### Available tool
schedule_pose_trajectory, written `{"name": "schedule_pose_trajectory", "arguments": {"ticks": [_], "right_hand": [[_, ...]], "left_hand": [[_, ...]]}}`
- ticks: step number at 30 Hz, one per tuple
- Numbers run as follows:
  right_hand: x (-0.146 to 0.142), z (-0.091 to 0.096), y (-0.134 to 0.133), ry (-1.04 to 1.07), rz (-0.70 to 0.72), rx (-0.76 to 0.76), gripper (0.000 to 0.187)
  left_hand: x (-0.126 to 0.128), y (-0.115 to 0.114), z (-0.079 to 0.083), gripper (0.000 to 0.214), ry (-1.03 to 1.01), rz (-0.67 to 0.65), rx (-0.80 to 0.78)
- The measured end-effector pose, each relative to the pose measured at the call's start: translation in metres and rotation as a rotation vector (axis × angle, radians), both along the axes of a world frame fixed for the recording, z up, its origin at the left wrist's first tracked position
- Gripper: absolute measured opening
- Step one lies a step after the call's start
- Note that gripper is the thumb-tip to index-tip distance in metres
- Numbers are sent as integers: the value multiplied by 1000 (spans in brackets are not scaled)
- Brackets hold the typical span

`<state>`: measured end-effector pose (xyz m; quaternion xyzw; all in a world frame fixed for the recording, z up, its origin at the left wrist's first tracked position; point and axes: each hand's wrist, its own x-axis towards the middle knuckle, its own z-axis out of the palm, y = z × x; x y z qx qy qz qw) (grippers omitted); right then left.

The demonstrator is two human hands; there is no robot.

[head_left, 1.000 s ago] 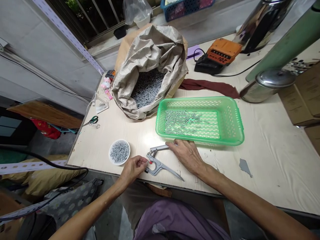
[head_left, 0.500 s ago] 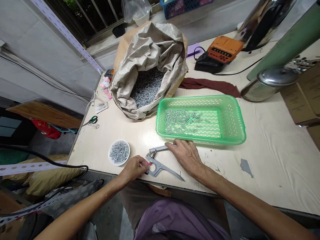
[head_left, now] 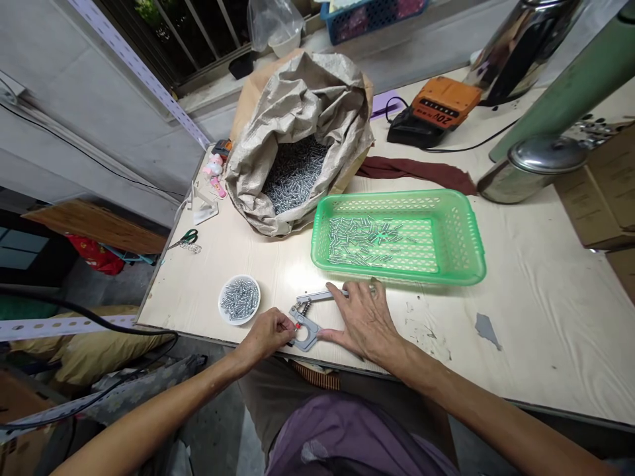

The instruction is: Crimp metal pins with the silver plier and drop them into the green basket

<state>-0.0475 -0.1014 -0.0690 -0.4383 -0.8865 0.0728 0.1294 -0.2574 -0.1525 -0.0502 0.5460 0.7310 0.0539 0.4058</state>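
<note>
A grey pliers-like hand tool lies at the front edge of the table, its two arms spread, with a small coil spring between them. A small red part shows on it. My left hand is pinched closed at the tool's left end; what sits in its fingertips is hidden. My right hand spans the tool from the right, fingers on the upper handle and thumb on the lower part. Left of the tool, a white bowl holds many small metal springs.
A green basket with scattered springs stands behind my right hand. Behind it is a large open sack of springs. Scissors, an orange battery on a charger, a lidded metal canister and a grey scrap are around.
My right hand has opened wider; its thumb has come down onto the tool's lower part, covering the lower handle. My left hand stays pinched in place. The view has shifted slightly.
</note>
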Motion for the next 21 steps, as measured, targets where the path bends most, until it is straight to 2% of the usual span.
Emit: {"name": "schedule_pose_trajectory", "arguments": {"ticks": [3, 6, 15, 21], "right_hand": [[-1, 0, -8, -32, -16, -26, 98], [-1, -1, -14, -70, -26, -38, 101], [-2, -2, -22, -45, -48, -26, 89], [-3, -1, -26, -34, -44, -17, 74]], "left_hand": [[0, 0, 0, 14, 1, -26, 4], [0, 0, 0, 15, 21, -27, 18], [-2, 0, -4, 15, 35, -60, -2], [-2, 0, -4, 17, 7, -3, -13]]}}
